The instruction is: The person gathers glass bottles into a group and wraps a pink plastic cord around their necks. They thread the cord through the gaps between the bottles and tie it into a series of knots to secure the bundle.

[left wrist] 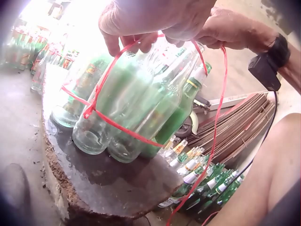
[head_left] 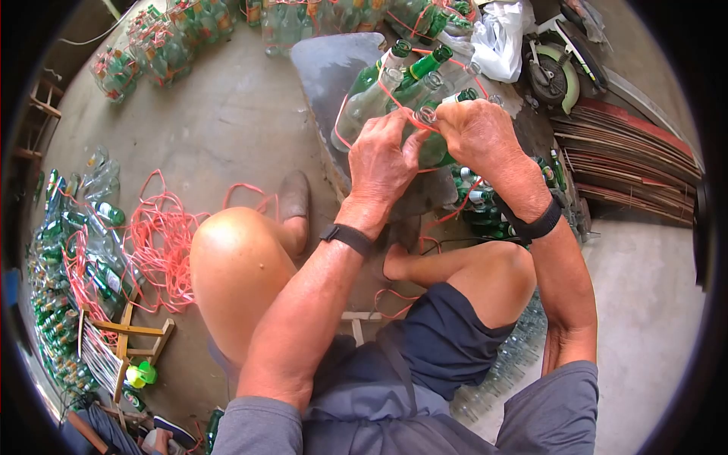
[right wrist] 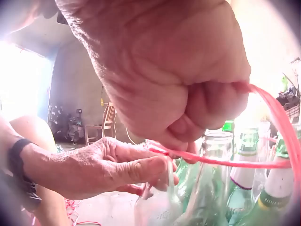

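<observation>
A bundle of clear and green glass bottles [left wrist: 155, 101] stands on a dark stone slab [left wrist: 127, 188]. Red plastic string [left wrist: 127, 132] rings the bottles low down, and another strand runs over their necks. At the near bottle mouths my left hand [head_left: 383, 159] pinches the string between thumb and fingers. Beside it, my right hand [head_left: 485, 136] is curled tightly round the string, whose loose length trails from the fist in the right wrist view. Both hands meet close over one clear bottle's mouth [head_left: 425, 115]. My left fingers partly hide the necks in the left wrist view.
A tangled heap of red string [head_left: 163, 250] lies on the floor at left, near piled bottles [head_left: 61, 303] and a wooden stool [head_left: 136, 334]. Tied bottle bundles [head_left: 159, 53] stand at the back. Flat boards [head_left: 629, 155] and a wheel [head_left: 552, 80] are at right.
</observation>
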Action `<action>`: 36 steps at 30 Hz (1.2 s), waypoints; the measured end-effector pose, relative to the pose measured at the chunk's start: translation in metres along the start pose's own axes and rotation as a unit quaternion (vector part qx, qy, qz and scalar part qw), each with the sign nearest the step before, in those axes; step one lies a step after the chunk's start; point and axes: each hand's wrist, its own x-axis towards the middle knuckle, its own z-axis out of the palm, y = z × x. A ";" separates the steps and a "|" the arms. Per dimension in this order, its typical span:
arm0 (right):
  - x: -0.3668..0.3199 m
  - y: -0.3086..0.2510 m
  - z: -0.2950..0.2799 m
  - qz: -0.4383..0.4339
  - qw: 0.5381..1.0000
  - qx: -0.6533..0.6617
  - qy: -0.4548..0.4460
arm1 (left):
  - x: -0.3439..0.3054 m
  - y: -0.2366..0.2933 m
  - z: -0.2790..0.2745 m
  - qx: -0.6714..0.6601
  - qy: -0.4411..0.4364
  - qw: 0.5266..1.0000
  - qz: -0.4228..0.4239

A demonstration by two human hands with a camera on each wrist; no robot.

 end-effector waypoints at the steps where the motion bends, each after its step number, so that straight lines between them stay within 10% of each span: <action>1: -0.001 0.000 0.001 -0.001 1.000 0.000 0.003 | 0.000 0.000 0.000 -0.005 0.000 1.000 -0.005; 36: -0.049 -0.088 0.035 0.154 0.944 0.205 0.206 | 0.011 -0.005 -0.017 -0.041 -0.085 0.993 -0.065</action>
